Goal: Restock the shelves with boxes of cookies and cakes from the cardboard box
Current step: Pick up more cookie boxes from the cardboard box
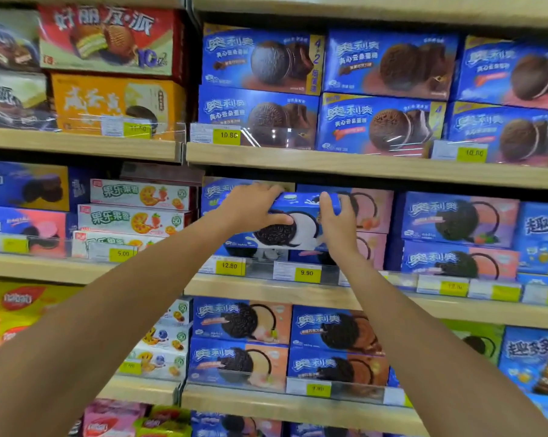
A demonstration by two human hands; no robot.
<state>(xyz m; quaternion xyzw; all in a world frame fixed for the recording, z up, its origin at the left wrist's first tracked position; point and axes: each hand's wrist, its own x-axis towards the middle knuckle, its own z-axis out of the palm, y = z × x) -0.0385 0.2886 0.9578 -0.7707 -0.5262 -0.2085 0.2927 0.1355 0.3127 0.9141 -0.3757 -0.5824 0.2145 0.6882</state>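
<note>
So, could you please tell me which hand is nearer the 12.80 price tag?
Left. The left hand is above the 12.80 price tag; the right hand is farther right.

Yellow price tags (229, 265) — 12.80, 9.90, 5.00 among them — sit in clear plastic holders (266, 138).

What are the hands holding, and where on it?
A blue cookie box, gripped at both ends: left hand on its left end, right hand on its right.
</note>
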